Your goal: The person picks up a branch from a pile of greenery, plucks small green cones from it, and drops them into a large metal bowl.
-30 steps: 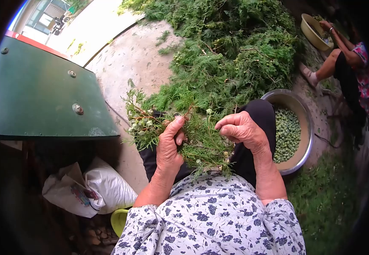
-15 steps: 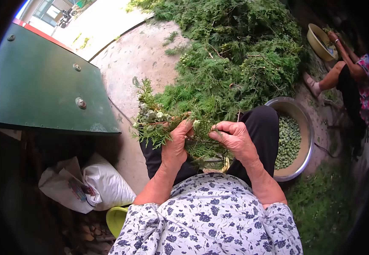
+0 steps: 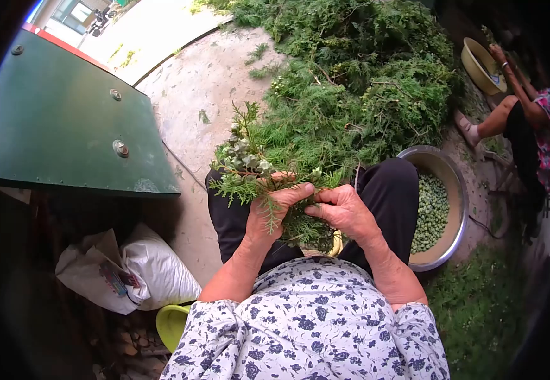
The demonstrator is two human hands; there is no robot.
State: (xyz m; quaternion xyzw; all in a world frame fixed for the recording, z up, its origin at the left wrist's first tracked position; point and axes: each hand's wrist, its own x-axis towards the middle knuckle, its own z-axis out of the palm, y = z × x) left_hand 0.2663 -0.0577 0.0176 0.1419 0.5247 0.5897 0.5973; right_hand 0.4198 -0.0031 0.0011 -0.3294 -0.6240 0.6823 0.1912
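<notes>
A leafy arborvitae branch [image 3: 233, 188] with pale green cones [image 3: 246, 156] clustered at its left end lies across my lap. My left hand [image 3: 271, 214] is closed around its stem, the thumb stretched along it toward the right. Close by, my right hand [image 3: 349, 215] pinches the branch's right part with thumb and fingertips. What exactly sits between those fingertips is hidden. The two hands almost touch. Below them, more green foliage hangs over a yellow rim [image 3: 336, 243] between my knees.
A metal basin [image 3: 455, 237] of green cones stands by my right knee. Ahead rises a heap of cut branches [image 3: 363, 88]. White sacks [image 3: 161, 266], a lime-green container [image 3: 171, 326] and a green metal panel [image 3: 66, 120] are at left. Another person [image 3: 531, 114] sits far right beside a tan basin [image 3: 477, 63].
My left hand and the branch have shifted right and slightly up, closer to my right hand. The left thumb now extends toward the right fingertips. The other person's hand has risen from the tan basin.
</notes>
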